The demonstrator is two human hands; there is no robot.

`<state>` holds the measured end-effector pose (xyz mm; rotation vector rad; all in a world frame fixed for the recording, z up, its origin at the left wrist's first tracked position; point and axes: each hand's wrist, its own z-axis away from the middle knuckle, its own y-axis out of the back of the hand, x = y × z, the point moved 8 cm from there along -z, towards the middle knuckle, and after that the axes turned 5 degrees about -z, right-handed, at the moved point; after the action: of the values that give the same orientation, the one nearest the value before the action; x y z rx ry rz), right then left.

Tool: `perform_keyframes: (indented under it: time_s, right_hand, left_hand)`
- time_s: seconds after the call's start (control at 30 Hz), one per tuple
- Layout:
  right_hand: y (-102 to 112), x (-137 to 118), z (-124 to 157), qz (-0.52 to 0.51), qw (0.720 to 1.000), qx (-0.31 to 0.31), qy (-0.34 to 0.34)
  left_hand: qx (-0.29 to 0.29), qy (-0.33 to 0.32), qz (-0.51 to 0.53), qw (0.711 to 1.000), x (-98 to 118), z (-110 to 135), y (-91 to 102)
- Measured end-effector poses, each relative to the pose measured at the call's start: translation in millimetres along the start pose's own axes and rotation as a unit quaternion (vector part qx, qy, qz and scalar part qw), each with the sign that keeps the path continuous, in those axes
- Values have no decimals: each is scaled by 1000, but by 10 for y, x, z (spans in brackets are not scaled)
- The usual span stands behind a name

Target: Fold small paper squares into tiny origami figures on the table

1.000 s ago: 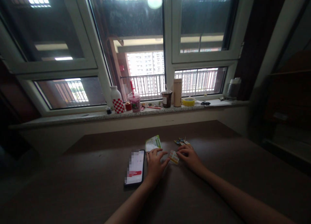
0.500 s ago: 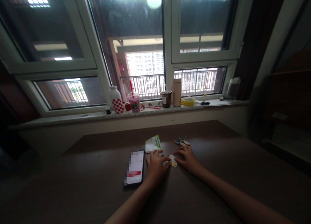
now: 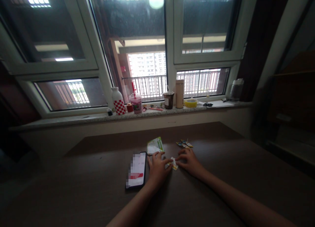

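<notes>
A small folded piece of printed paper (image 3: 174, 163) lies on the dark brown table (image 3: 221, 174) between my two hands. My left hand (image 3: 157, 169) rests palm down with its fingertips pinching the paper's left edge. From the right, my right hand (image 3: 189, 162) presses the same paper with closed fingertips. A green and white paper packet (image 3: 155, 145) lies just beyond my left hand. A few small folded paper shapes (image 3: 184, 144) sit beyond my right hand.
A phone (image 3: 136, 170) with a lit screen lies to the left of my left hand. The windowsill holds a red-checked white bottle (image 3: 118, 101), a pink drink cup (image 3: 136, 103), a dark cup (image 3: 168, 100), a tan flask (image 3: 179, 93) and a yellow tape roll (image 3: 191, 103).
The paper between my fingers has become narrower and more folded, and both hands have drawn slightly closer together over it.
</notes>
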<state>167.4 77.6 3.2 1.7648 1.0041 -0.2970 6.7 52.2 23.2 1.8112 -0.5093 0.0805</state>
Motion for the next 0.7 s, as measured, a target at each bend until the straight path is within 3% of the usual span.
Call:
perform_keyframes:
  time_s: [0.33,0.7]
  right_hand:
    - [-11,22,-23,-8,1000,-5,-3]
    - [2,3,-29,-7,1000,-12,-15]
  left_hand:
    - [-34,-11,-89,995,-2,7,-50]
    - [-62,-7,-79,995,-53,-11,-112]
